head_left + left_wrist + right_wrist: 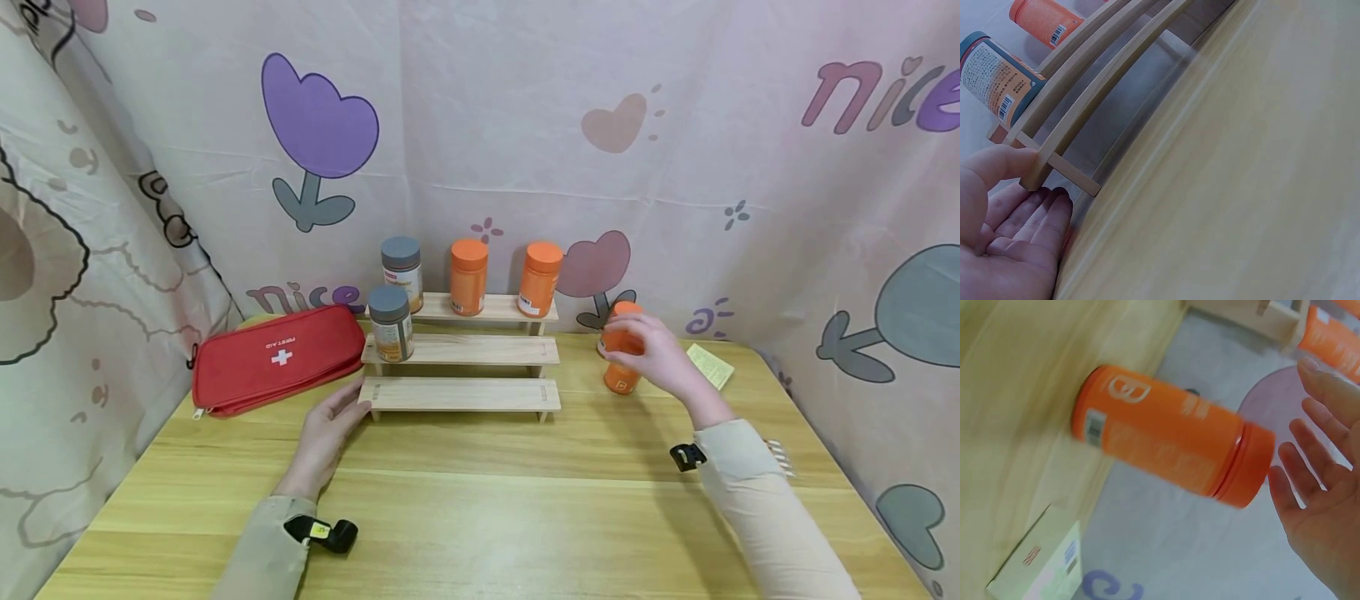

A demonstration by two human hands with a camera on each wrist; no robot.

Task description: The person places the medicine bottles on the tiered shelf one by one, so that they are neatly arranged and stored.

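Well, your right hand (651,348) is at a smooth orange bottle (1160,428), a plain cylinder standing on the right of the wood-grained counter (480,517); thumb and fingers are apart, and whether a fingertip brushes the cap you cannot tell. Your left hand (330,425) pinches, thumb above and fingers below, the left end of the near plank of a three-tier shelf (465,393) of pale, flat-cut wood. Its middle tier bears a squat grey-lidded jar (390,325); the far tier holds a second such jar (402,267) and two orange cylinders (468,279). Left of them lies a red zipped pouch (277,392), flat, with rounded corners. Right of your bottle sits a small, straight-edged pale box (710,367). Lightly creased printed cloth (480,125) hangs at the far side.
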